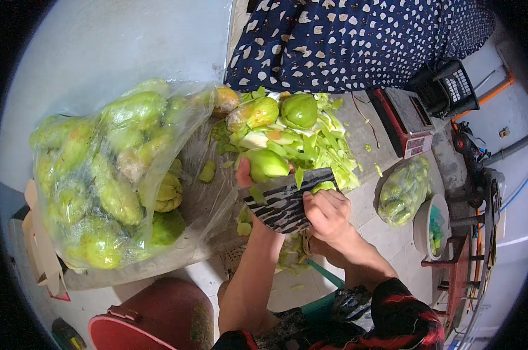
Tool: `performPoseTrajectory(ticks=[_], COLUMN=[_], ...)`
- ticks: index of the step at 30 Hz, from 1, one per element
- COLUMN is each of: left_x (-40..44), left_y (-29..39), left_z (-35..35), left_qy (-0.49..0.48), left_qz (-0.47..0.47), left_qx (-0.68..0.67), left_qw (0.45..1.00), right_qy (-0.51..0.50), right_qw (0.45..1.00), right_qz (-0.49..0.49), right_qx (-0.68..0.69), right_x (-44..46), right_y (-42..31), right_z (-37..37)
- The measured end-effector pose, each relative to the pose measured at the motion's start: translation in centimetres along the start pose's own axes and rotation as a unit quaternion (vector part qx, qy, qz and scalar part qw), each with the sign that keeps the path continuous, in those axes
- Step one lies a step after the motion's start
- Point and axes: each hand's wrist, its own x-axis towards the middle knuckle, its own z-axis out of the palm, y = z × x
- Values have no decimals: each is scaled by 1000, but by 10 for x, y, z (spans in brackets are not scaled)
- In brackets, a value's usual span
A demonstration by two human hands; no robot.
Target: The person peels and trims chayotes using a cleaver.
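Closest in, the likeliest trouble is sitting at the left hand (244, 173): it is cradling the held fruit (267, 165), while the broad, dark-streaked blade (278, 204) is lying just on the wearer's side of that fruit, covering the wrist. If the blade is slipping on the glossy skin, or the fruit is twisting in the grasp, the edge could be running into the palm or thumb. A peel strip (299, 178) is standing by the edge, right of the held fruit, and may be masking it. Left of the held fruit, several fruits are crowding the clear bag (121, 169); a tug on its loose plastic could be tipping some out. Beyond the held fruit, a whole green fruit (299, 111) is resting at the peelings heap (328, 151) and might be rolling if those scraps are settling.

As for pose, the left forearm (255, 268) is rising steeply towards the held fruit, and the right forearm (360, 251) is slanting in from its right. The right hand (328, 216), nearer and to the right of the held fruit, is gripping the blade's end, knuckles up and fingers curling; the handle itself is hiding. The left thumb is pressing the held fruit's left side; the other fingers are hiding, so their firmness cannot be told.
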Motion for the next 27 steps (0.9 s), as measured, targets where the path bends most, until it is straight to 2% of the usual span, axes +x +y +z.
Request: performPoseTrajectory(ticks=[2,7,12,14,21,24,26,27], left_x=[0,-10,0,4,-6,-11,-11,-11], left_y=[-1,-4,2,3,2,-14,-9,-8], left_z=[0,15,22,17,19,19,26,32], left_qy=[5,67,144,154,75,76,47,87], left_qz=[1,74,112,157,108,98,62,58], left_qx=[-4,124,74,107,131,122,157,140], left_qw=[1000,987,980,970,983,985,985,985], right_qy=[15,-7,-27,-31,-45,-21,-22,-24], right_qw=[1000,999,995,993,989,987,985,982], right_qz=[8,44,95,102,124,130,143,156], right_qx=[4,16,27,45,59,91,95,103], right_x=[-2,-3,-14,-14,-7,3,-2,-5], right_y=[1,7,18,19,8,6,15,19], right_z=[3,2,8,6,-8,-17,-13,-11])
